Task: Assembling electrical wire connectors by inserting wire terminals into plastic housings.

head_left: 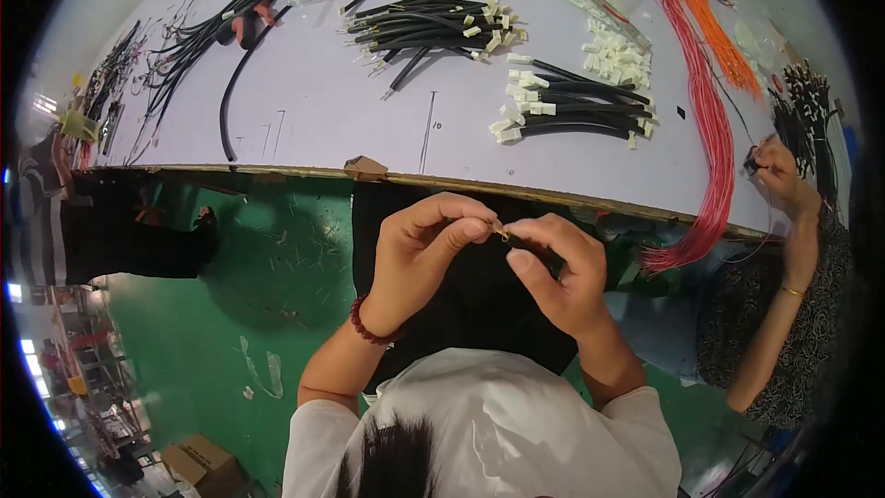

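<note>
Head view. The person's left hand (pixel 419 258) and right hand (pixel 558 272) are raised together in front of the near edge of the pale lilac bench (pixel 313 101), above a dark lap. Between the thumb and forefinger tips of both hands sits a small brass-coloured metal terminal (pixel 501 232); each grip is narrow and pinched on it, left from the left side, right from the right side. The piece is too small to tell its exact shape. A string of dark red beads (pixel 369 325) circles the left wrist.

On the bench, well apart from the hands, lie two groups of short black cables with white plastic end connectors: one bundle (pixel 433 26) toward the far middle, another bundle (pixel 576 109) nearer and to the right. A loose heap of white plastic connector housings (pixel 616 55) lies just beside the second bundle. A long bunch of red wires (pixel 708 120) runs down the right side and hangs over the near edge; orange wires (pixel 714 23) lie beyond it. A tangle of black cable (pixel 198 41) occupies the far left.

At the right edge, another person's hand (pixel 779 175) holds a small dark part over the bench. Green floor (pixel 267 277) shows below.
</note>
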Tool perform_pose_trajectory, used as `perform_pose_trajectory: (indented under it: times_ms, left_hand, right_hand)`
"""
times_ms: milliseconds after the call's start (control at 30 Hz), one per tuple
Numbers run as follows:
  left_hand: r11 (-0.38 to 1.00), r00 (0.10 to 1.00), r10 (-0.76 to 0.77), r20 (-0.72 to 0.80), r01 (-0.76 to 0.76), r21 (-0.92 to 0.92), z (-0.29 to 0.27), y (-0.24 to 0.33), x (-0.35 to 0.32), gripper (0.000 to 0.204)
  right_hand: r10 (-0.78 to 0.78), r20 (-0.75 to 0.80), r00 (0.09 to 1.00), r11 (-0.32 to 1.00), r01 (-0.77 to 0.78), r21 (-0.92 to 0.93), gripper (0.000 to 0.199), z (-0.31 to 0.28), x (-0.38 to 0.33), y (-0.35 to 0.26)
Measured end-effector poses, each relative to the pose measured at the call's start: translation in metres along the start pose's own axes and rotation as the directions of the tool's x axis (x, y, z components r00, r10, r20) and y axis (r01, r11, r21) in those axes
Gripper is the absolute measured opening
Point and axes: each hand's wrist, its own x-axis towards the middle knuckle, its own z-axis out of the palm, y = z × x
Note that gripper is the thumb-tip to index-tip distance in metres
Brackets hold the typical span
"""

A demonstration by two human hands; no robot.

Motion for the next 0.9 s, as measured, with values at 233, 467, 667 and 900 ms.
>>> perform_pose_trajectory:
  times_ms: [233, 467, 667, 900]
  left_hand:
    - [0.992, 0.996, 0.092, 0.011, -0.092, 0.09, 0.007, -0.001, -0.004, 0.01]
    - [0.995, 0.996, 0.084, -0.019, -0.082, 0.058, 0.016, -0.006, -0.006, 0.01]
    - [0.997, 1.0, -0.031, 0.008, 0.031, -0.072, 0.013, -0.005, -0.002, 0.01]
    - [0.996, 1.0, -0.008, 0.022, 0.006, 0.09, 0.02, 0.007, -0.002, 0.013]
  right_hand:
    - [0.039, -0.035, 0.999, 0.999, -0.038, 0.028, 0.014, 0.007, -0.002, 0.004]
    - [0.221, -0.091, 0.971, 0.922, -0.178, 0.344, 0.009, 0.011, -0.008, 0.006]
    - [0.042, -0.127, 0.991, 0.998, -0.035, 0.059, 0.007, 0.009, -0.005, 0.004]
    - [-0.238, -0.166, 0.957, 0.947, 0.191, -0.26, 0.014, 0.004, 0.002, 0.003]
